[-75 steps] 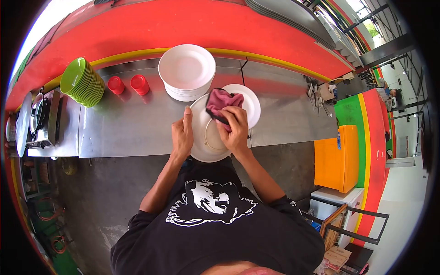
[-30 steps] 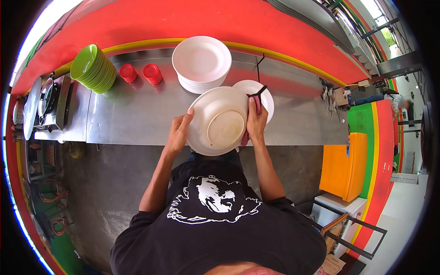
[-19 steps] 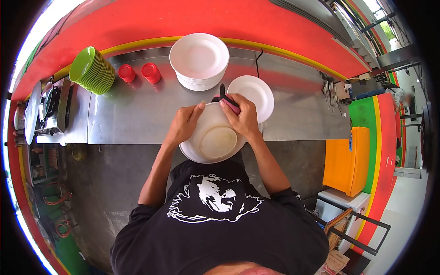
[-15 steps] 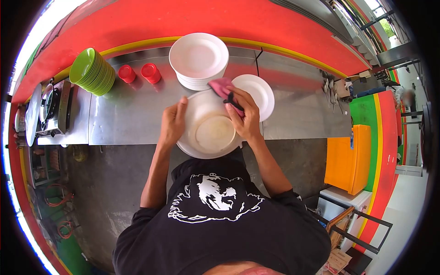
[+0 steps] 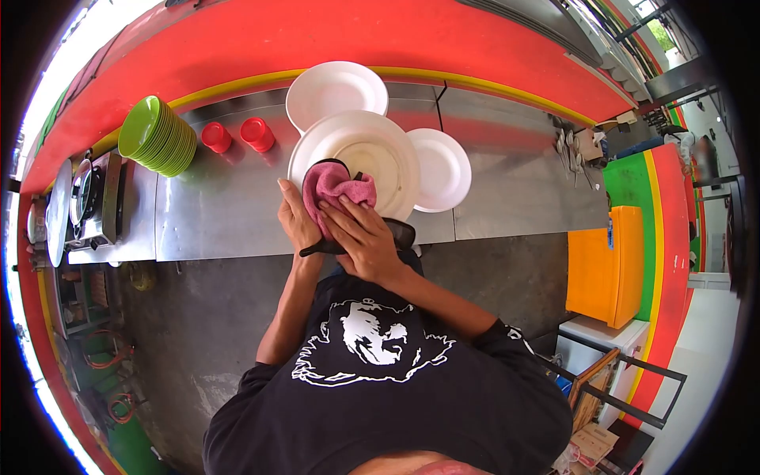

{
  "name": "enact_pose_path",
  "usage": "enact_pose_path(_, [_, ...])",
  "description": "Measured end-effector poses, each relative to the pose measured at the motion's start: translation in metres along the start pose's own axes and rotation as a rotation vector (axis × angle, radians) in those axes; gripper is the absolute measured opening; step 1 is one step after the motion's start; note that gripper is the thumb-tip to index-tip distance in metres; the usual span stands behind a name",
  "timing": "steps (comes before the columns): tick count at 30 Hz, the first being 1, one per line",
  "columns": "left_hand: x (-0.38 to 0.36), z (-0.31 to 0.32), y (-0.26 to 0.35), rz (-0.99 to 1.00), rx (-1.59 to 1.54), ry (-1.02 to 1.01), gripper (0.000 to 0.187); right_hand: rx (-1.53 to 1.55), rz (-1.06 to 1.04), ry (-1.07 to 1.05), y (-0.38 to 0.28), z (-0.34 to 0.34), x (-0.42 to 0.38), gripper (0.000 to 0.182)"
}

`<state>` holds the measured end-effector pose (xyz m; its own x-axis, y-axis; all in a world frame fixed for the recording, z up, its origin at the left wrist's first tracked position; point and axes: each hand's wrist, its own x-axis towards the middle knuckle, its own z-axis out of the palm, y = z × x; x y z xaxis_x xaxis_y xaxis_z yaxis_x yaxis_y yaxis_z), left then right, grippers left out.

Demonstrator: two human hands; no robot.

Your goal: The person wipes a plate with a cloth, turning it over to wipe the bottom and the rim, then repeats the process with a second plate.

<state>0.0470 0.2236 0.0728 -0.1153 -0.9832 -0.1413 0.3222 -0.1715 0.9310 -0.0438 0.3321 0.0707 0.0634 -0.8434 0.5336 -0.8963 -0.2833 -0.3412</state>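
A white plate [image 5: 396,170] is held up over the front of the counter, its underside with a round foot ring facing me. My left hand [image 5: 301,226] grips its left edge, thumb up along the rim, the other fingers mostly hidden. My right hand [image 5: 368,245] holds a pink cloth [image 5: 336,188] with dark edging and presses it on the plate's left part. A dark flap of the cloth hangs near the lower rim. Just behind are a stack of white plates [image 5: 336,91], partly covered by the held plate, and another white plate [image 5: 445,170] to the right.
On the steel counter [image 5: 514,186] stand a stack of green bowls [image 5: 158,138] and two red cups [image 5: 257,134] at left. A stove [image 5: 99,198] is at the far left. Utensils [image 5: 570,150] lie at the right end, near an orange cabinet [image 5: 604,265].
My right hand has brought the cloth from the plate's upper right edge down and left across it. The plate has shifted up and its underside shows more fully.
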Motion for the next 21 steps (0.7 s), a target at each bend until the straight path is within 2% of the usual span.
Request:
enact_pose_path(2, [0.003, 0.001, 0.001, 0.05, -0.007, 0.04, 0.064, -0.066, -0.029, 0.066, 0.007, 0.0, 0.0, 0.068])
enact_pose_path(4, [0.003, -0.002, 0.006, 0.004, 0.034, 0.046, 0.062, -0.075, -0.029, 0.095, 0.015, 0.0, -0.005, 0.064])
enact_pose_path(10, [0.005, -0.017, 0.009, -0.021, 0.051, 0.024, 0.064, 0.255, 0.26, 0.417, 0.048, -0.009, -0.01, 0.05])
enact_pose_path(13, [0.002, -0.018, 0.009, -0.078, 0.099, -0.029, 0.064, 0.296, 0.38, 0.361, 0.069, -0.025, 0.005, 0.048])
enact_pose_path(16, [0.0, -0.023, 0.005, -0.118, 0.175, -0.12, 0.064, 0.256, 0.419, 0.213, 0.082, -0.041, 0.016, 0.047])
enact_pose_path(19, [-0.001, -0.025, 0.004, -0.068, 0.189, -0.146, 0.063, 0.303, 0.421, 0.257, 0.07, -0.045, 0.018, 0.047])
enact_pose_path(21, [0.001, -0.027, 0.009, -0.023, 0.188, -0.13, 0.062, 0.431, 0.501, 0.372, 0.061, -0.03, 0.008, 0.049])
